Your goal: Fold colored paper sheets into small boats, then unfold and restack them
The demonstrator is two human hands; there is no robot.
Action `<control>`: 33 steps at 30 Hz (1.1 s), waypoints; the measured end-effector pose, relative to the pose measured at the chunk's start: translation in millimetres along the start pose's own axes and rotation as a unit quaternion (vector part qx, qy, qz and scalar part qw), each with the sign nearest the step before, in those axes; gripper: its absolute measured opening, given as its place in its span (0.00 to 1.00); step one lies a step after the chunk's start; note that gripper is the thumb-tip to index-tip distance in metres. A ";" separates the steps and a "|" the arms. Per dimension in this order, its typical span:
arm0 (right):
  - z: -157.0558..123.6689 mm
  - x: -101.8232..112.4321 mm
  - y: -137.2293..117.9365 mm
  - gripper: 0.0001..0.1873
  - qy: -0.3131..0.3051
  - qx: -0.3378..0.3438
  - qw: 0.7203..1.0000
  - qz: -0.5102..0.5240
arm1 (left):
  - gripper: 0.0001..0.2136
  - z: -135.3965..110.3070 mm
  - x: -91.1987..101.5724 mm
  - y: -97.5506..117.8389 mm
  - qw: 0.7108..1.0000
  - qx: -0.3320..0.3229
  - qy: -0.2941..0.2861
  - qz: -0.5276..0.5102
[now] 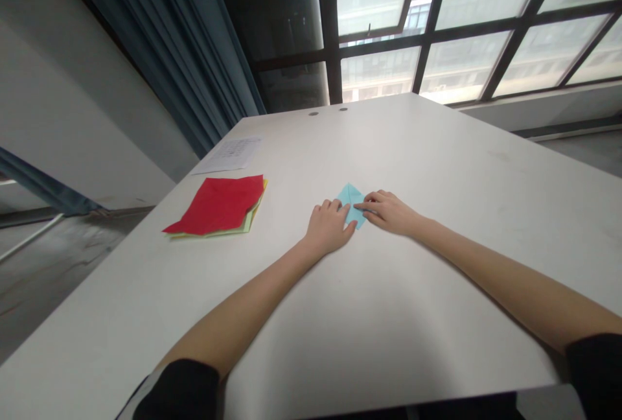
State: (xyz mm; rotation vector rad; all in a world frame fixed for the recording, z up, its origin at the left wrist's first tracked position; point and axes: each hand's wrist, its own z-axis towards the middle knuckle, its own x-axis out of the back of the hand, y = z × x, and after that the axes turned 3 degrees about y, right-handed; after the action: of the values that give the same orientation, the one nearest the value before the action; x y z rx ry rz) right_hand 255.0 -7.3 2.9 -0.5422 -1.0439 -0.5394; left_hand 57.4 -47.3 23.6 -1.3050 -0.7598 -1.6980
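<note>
A small light-blue piece of folded paper lies on the white table in front of me, its corner pointing away and crease lines on it. My left hand rests over its left side, fingers laid flat and thumb spread toward the near corner. From the right, my right hand reaches onto the paper. Its index finger is stretched out and touches the middle, close to my left fingertips, with the thumb apart below. Both hands cover parts of the paper's side edges.
Left of my hands lies a stack of paper sheets, red paper on top with green and yellow edges showing. Behind it is a printed white sheet. The white table reaches toward the windows; a blue curtain hangs at left.
</note>
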 end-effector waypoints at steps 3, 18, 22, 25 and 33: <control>-0.2 -0.3 -0.1 0.18 -0.008 -0.002 1.000 -0.015 | 0.19 -0.3 1.5 0.5 1.000 0.003 0.000 0.007; 0.2 7.6 -10.3 0.16 0.031 -0.053 0.993 -0.106 | 0.30 -4.4 7.3 6.0 0.990 0.097 -0.011 0.097; -0.4 5.0 -7.0 0.16 -0.005 0.058 0.998 -0.020 | 0.30 -4.4 6.7 6.3 0.991 0.094 -0.009 0.094; -0.8 3.5 -4.8 0.18 -0.025 0.085 0.996 0.003 | 0.30 -3.7 5.5 1.9 0.991 0.097 -0.005 0.089; -0.7 1.4 -2.4 0.19 -0.011 0.077 0.997 0.007 | 0.25 6.3 5.8 -17.8 0.987 0.156 -0.033 0.030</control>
State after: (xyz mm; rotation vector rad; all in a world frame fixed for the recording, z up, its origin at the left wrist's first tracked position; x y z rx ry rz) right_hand 254.5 -9.8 4.2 -0.4191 -1.0915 -0.4370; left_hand 43.9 -35.2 31.4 -1.1569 -0.9713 -1.4274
